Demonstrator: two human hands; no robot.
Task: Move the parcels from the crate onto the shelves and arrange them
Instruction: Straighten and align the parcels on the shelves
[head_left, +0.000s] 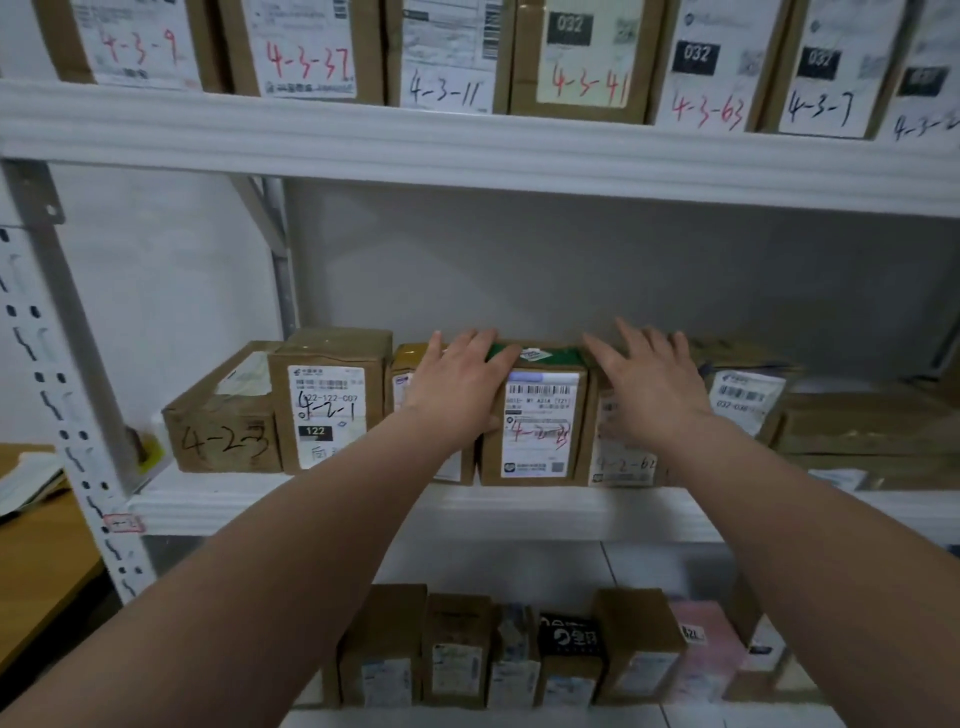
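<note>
Clearance is nil at the front edge of the middle shelf (311, 506), where the green-topped parcel (540, 426) stands tight between neighbouring parcels (621, 465). I read left grip (457, 387) and right grip (652, 387) as released, fingers flat, flanking its top. Uneven pressure rearward could skew it or tip those neighbours.

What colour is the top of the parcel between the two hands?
The parcel top is green; the head view shows it best.
</note>
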